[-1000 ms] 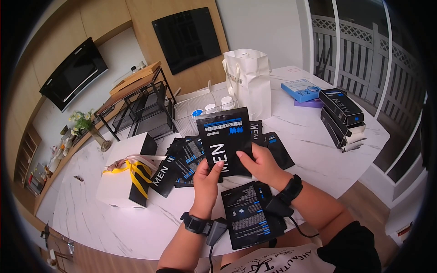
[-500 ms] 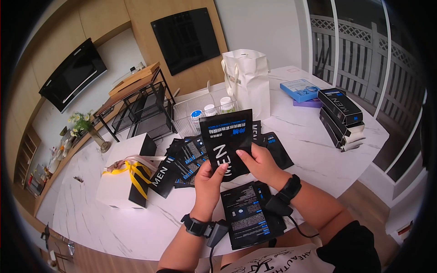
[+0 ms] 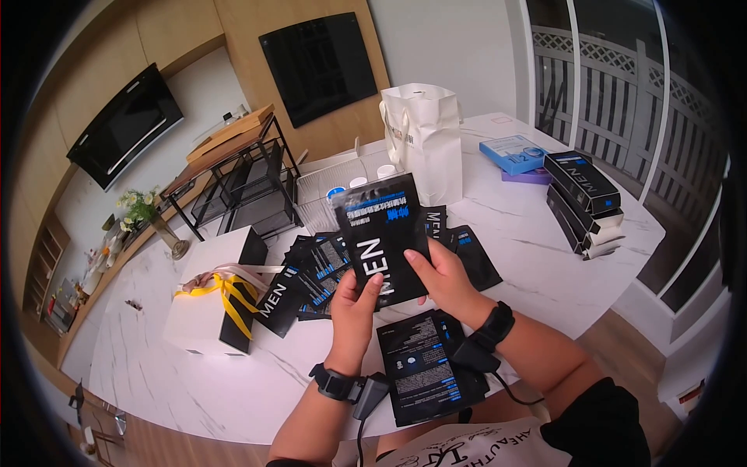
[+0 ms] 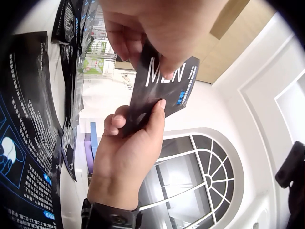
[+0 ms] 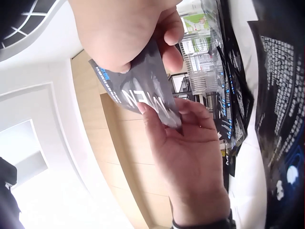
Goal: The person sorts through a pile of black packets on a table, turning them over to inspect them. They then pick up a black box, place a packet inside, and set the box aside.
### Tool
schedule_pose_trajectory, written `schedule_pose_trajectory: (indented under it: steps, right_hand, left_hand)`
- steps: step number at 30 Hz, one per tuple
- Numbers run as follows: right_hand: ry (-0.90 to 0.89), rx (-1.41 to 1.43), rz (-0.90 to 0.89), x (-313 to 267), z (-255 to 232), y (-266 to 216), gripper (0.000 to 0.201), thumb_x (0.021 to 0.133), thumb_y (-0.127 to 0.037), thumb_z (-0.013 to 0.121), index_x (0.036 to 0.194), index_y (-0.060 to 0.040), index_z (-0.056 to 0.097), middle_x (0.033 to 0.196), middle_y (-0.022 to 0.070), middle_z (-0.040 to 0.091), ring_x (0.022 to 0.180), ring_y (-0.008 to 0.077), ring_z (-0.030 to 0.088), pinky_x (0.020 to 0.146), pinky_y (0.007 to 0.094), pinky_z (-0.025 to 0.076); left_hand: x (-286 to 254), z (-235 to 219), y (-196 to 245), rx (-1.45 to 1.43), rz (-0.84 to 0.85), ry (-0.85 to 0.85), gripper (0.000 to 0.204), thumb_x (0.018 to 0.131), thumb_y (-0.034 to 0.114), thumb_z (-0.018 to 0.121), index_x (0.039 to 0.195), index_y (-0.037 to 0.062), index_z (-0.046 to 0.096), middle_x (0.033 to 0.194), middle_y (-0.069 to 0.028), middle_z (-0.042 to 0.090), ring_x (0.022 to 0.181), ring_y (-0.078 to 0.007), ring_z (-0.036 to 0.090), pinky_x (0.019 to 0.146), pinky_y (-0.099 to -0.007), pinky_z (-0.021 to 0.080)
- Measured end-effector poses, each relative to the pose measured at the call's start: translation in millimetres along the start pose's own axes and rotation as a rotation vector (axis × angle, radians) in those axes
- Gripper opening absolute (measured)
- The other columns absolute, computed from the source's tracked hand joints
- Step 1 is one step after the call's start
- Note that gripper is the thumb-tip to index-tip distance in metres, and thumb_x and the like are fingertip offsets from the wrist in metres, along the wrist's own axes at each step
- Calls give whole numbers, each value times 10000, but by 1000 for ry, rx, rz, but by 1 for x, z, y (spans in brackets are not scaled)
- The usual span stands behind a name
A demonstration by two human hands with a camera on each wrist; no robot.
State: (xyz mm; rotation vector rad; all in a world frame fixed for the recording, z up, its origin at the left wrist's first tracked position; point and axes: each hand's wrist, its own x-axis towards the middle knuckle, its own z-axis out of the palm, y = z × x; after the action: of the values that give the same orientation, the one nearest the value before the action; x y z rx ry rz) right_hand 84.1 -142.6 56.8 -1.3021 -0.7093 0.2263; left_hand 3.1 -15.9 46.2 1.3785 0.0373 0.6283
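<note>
Both hands hold a black foil sachet (image 3: 381, 237) printed MEN in white, raised above the table. My left hand (image 3: 355, 311) pinches its lower left corner, thumb on the front. At the lower right edge my right hand (image 3: 447, 280) grips it, thumb across the front and the other fingers behind. The left wrist view shows both thumbs on the printed face of the sachet (image 4: 143, 98). Behind it, more black sachets (image 3: 311, 280) lie fanned out on the table. Nearer the body lie other sachets (image 3: 416, 370), the top one with its small-print side up.
A white box (image 3: 204, 292) with yellow and pink ribbon stands at left. Farther back are a clear ribbed organizer (image 3: 311, 191) with bottles, a white paper bag (image 3: 428, 144) and a black rack (image 3: 233, 175). Black MEN boxes (image 3: 582, 183) and a blue box (image 3: 513, 154) sit at right.
The held sachet tipped slightly right, then back left, and its top edge now bends with a glossy crease. Both hands have stayed nearly in place, still holding it.
</note>
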Motion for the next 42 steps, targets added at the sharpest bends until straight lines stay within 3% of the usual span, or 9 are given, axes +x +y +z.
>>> schedule_pose_trajectory:
  steps: [9, 11, 17, 20, 22, 26, 28, 36, 42]
  right_hand:
    - [91, -174, -52, -2, -4, -2, 243, 890, -216, 509, 1035, -22, 512, 604, 25, 540, 467, 82, 492, 399, 235, 380]
    - [93, -284, -368, 1, -2, 12, 248, 881, -203, 525, 1033, -9, 504, 636, 80, 563, 524, 131, 534, 487, 264, 415]
    - [156, -282, -337, 11, -14, 9, 259, 878, -206, 526, 1037, -3, 499, 686, 87, 581, 586, 143, 545, 557, 274, 436]
    - [135, -148, 10, 3, -8, -2, 228, 876, -169, 517, 1041, -11, 505, 763, 63, 598, 645, 136, 551, 602, 270, 449]
    - [232, -128, -455, 10, -7, 21, 192, 872, -119, 504, 1035, -17, 510, 831, 50, 597, 701, 123, 550, 644, 258, 456]
    - [203, -19, -422, 8, -11, 16, 208, 812, -37, 537, 1019, -25, 518, 895, 75, 579, 778, 152, 552, 713, 261, 449]
    - [8, -325, -731, 12, -22, 10, 257, 726, -12, 590, 975, -33, 532, 926, 87, 564, 853, 204, 548, 776, 276, 434]
    - [19, -574, -799, 11, -17, 5, 303, 653, -19, 653, 945, -78, 597, 1084, 89, 536, 1064, 278, 483, 904, 333, 380]
    - [159, -233, -521, 12, -10, 8, 354, 838, -83, 528, 1181, -23, 460, 1110, 127, 531, 1055, 236, 494, 924, 311, 362]
  left_hand:
    - [2, -3, -8, 188, -133, -62, 154, 802, 79, 634, 929, 33, 560, 754, 19, 569, 649, -44, 500, 577, -179, 396]
    - [2, -6, -12, 176, -101, -87, 152, 805, 93, 630, 932, 46, 561, 777, 19, 584, 652, -44, 510, 589, -180, 411]
    - [-3, 2, 2, 128, -70, -161, 139, 811, 105, 620, 932, 61, 567, 798, 19, 594, 663, -44, 520, 609, -185, 429]
    - [0, -3, -1, 96, -74, -116, 133, 832, 134, 597, 940, 63, 565, 786, 23, 586, 672, -50, 527, 619, -184, 430]
    - [4, -10, -8, 110, -111, -5, 192, 874, 232, 541, 978, 71, 545, 812, 9, 578, 710, -65, 542, 641, -190, 431]
    - [6, -14, -2, 22, -288, 14, 419, 908, 430, 400, 1063, 56, 508, 994, -42, 576, 818, -106, 555, 714, -242, 450]
    - [4, -10, 3, -139, -306, -36, 418, 918, 417, 380, 1071, 49, 505, 994, -44, 581, 849, -113, 555, 740, -251, 445]
    - [3, -8, 1, -161, -218, -127, 224, 899, 188, 488, 1063, 46, 544, 1010, -22, 604, 871, -62, 545, 774, -217, 420]
    - [5, -6, 3, -160, -122, -59, 171, 872, 110, 533, 1027, 41, 558, 961, -16, 616, 834, -59, 552, 758, -203, 420]
